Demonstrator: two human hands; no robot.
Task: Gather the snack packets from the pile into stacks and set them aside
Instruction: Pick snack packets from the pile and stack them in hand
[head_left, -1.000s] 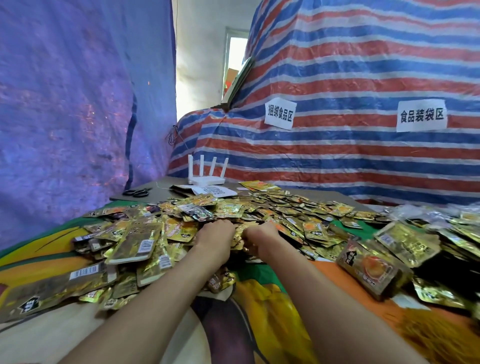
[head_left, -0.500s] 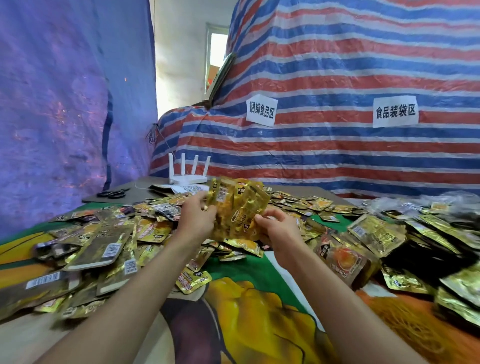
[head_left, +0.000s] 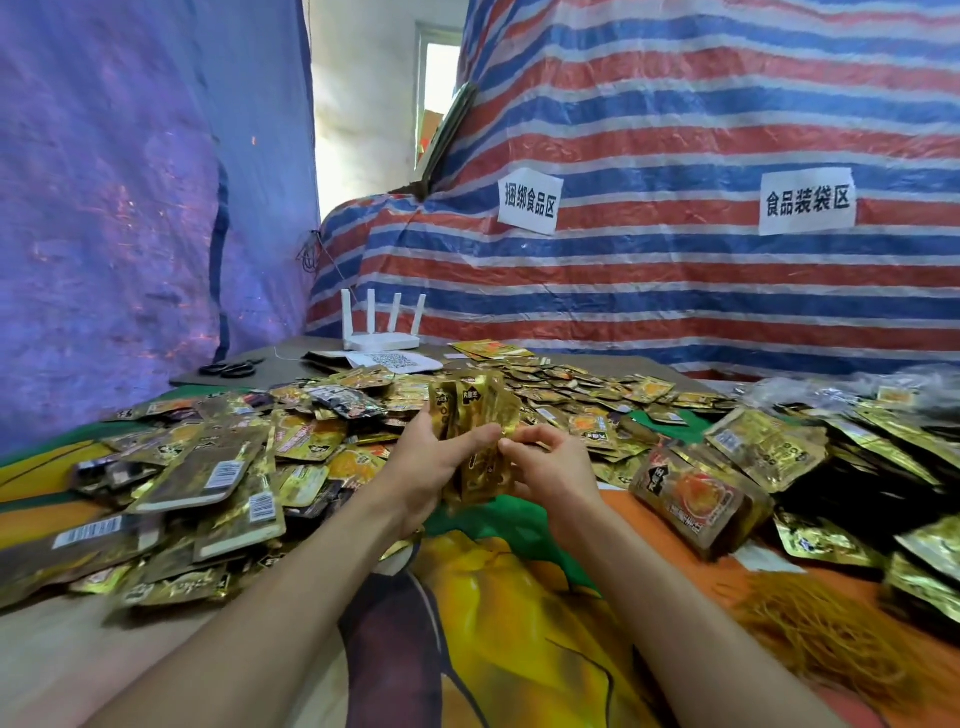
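Observation:
A bunch of gold snack packets (head_left: 475, 415) stands upright between my hands, just above the table. My left hand (head_left: 428, 465) grips its left side, thumb across the front. My right hand (head_left: 553, 467) pinches its right edge with bent fingers. Behind and around them spreads the loose pile of gold packets (head_left: 571, 395). More packets lie in a heap at the left (head_left: 208, 467). A squared stack of packets (head_left: 696, 499) lies on the cloth to the right of my right hand.
A colourful printed cloth (head_left: 519, 597) covers the table. A white router (head_left: 382, 332), a printed paper sheet (head_left: 397, 361) and black scissors (head_left: 228, 369) sit at the far edge. Orange rubber bands (head_left: 810, 629) lie at the near right. Striped tarpaulin (head_left: 675, 286) walls the back.
Both hands scooped a bunch of packets out of the pile, lifted it, and now hold it upright and drawn closer, pressed tighter together.

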